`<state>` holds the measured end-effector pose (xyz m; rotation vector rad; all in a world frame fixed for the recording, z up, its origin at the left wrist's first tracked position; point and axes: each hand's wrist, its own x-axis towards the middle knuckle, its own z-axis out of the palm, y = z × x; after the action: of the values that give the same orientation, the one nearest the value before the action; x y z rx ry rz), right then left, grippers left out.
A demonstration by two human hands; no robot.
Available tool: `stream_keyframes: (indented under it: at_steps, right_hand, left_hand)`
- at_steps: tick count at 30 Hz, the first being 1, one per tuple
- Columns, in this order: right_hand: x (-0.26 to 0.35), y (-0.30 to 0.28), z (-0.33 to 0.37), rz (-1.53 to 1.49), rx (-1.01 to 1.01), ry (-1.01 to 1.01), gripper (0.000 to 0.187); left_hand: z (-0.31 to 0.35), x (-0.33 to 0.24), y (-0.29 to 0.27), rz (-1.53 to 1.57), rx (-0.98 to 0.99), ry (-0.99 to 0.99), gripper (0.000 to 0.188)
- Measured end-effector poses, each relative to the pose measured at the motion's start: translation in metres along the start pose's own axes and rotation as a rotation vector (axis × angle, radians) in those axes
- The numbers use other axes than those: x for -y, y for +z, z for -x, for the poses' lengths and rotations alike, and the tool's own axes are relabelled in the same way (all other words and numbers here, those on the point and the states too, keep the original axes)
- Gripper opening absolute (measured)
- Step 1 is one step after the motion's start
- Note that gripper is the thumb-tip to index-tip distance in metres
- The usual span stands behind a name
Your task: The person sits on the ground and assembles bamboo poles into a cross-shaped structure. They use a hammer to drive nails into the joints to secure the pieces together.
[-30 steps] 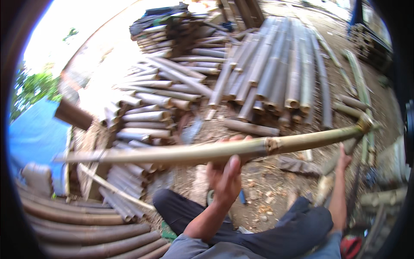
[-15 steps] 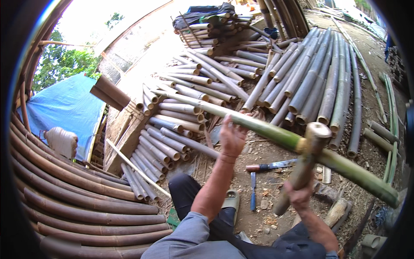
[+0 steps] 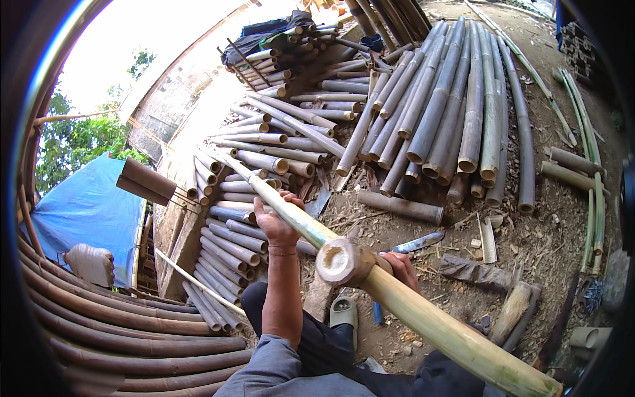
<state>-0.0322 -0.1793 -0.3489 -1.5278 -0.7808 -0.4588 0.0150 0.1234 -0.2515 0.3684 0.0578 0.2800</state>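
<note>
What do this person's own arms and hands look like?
Both the left hand and right hand are gloveless. A grey sleeve leaves the left forearm bare; a thin dark line crosses that wrist, perhaps a cord. The right sleeve isn't clearly visible.

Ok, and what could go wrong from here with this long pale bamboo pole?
The thick brown wooden club overlaps the long pale bamboo pole near the right hand; if it slips, it might hit those fingers.
The bare metal blade lying on the ground appears just beyond that hand, so a low swing could perhaps touch it.
The pole's lower section appears over the dark-trousered leg; if the left hand loosens, it might drop there.
</note>
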Motion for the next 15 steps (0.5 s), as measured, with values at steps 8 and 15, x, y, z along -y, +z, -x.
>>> stream_keyframes:
  at_steps: [8, 15]
  right_hand:
    - [0.004, -0.029, 0.007, -0.163, 0.098, 0.157, 0.068]
    - [-0.026, -0.075, 0.076, -0.122, -0.210, 0.624, 0.078]
  left_hand:
    - [-0.003, 0.020, 0.000, -0.211, -0.097, 0.062, 0.021]
    - [0.020, 0.091, -0.037, -0.437, -0.243, -0.219, 0.026]
